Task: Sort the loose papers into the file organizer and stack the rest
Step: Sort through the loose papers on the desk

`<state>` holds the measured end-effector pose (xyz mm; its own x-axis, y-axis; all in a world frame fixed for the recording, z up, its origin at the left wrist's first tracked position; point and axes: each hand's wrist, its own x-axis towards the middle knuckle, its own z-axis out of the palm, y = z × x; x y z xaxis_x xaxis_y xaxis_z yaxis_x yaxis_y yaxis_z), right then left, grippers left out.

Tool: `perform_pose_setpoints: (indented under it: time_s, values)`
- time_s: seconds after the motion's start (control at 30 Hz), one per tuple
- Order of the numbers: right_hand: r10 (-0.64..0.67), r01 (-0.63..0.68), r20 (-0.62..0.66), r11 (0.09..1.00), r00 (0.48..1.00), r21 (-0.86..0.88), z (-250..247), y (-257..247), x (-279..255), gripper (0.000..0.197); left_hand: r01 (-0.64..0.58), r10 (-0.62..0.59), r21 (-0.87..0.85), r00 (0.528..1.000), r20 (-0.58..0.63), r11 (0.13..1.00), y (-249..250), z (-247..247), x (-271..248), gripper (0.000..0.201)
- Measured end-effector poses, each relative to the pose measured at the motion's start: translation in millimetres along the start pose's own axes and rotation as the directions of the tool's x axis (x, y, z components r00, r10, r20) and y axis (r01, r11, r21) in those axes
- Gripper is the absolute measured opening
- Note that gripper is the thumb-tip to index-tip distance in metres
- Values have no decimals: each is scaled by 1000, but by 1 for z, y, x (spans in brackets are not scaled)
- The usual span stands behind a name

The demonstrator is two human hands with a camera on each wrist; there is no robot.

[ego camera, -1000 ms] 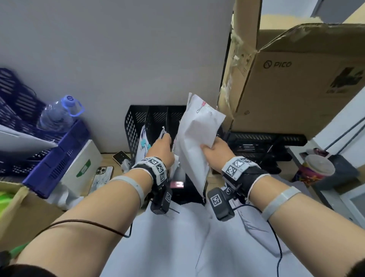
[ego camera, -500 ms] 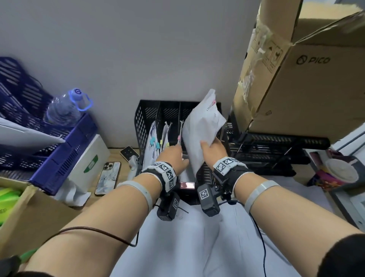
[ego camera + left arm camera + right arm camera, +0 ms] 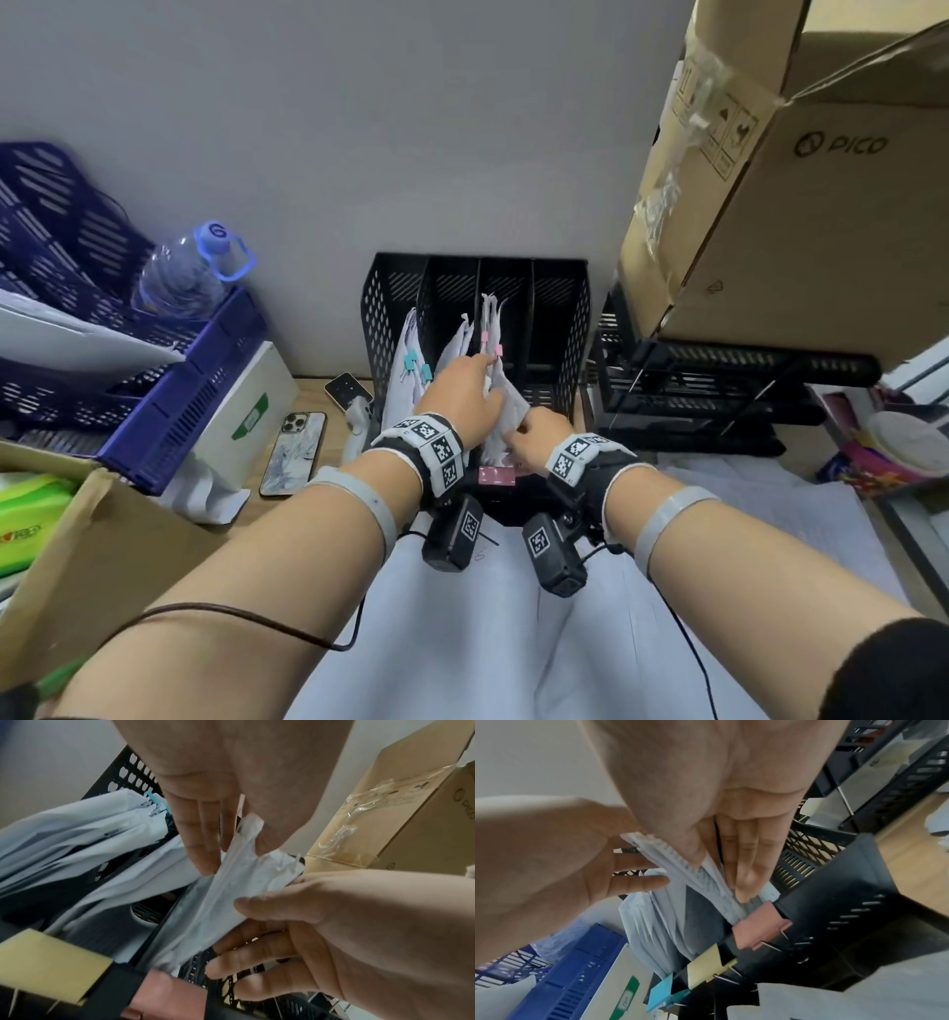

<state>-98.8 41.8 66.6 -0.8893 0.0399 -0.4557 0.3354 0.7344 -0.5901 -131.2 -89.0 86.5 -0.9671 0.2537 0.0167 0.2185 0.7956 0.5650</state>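
A black mesh file organizer (image 3: 560, 308) stands against the wall with clipped papers in its left slots. Both hands hold a white paper bundle (image 3: 506, 411) low in what looks like the third slot from the left. My left hand (image 3: 485, 383) pinches the bundle's (image 3: 231, 892) upper edge between thumb and straight fingers (image 3: 203, 841). My right hand (image 3: 518, 426) pinches the same bundle (image 3: 706, 882) lower down, thumb on one face and fingers (image 3: 744, 874) on the other. Pink (image 3: 762, 929), yellow (image 3: 706, 969) and blue (image 3: 659, 998) binder clips sit on the organizer's front edge.
White sheets (image 3: 488, 642) cover the desk in front of me. A blue crate (image 3: 169, 380) with a water bottle (image 3: 190, 272) stands left, with a phone (image 3: 292, 452) beside it. A big cardboard box (image 3: 821, 205) rests on black trays (image 3: 719, 401) at the right.
The paper bundle was held up above the organizer; both hands have brought it forward and down into a slot. The left hand has shifted from the slot papers onto the bundle.
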Motion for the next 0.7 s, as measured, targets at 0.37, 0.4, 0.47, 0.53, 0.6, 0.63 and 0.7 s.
perform_pose_setpoints:
  time_s: [0.37, 0.4, 0.47, 0.53, 0.6, 0.63, 0.7]
  values:
    - [107, -105, -2, 979, 994, 173, -9, 129, -38, 20, -96, 131, -252, 983, 127, 963, 66, 85, -21, 17]
    - [138, -137, -6, 984, 990, 114, -13, 149, -44, 18, -71, 123, -261, 974, 188, 963, 74, 100, -25, 20]
    - [200, -199, -10, 980, 980, 26, -22, 192, -56, 9, 30, 78, -307, 940, 332, 951, 87, 132, -36, 20]
    - [260, -261, -12, 965, 965, -30, -31, 234, -65, 16, 202, -8, -345, 873, 487, 917, 97, 167, -48, 11]
    - [303, -298, 9, 943, 953, -146, -39, 270, -72, 33, 357, -110, -325, 803, 586, 876, 101, 201, -59, 7]
    - [302, -288, 37, 936, 953, -204, -41, 287, -74, 41, 414, -156, -303, 773, 615, 858, 103, 217, -64, 16]
    - [286, -255, 116, 939, 951, -229, -43, 313, -79, 57, 490, -229, -257, 729, 645, 833, 106, 245, -72, 35]
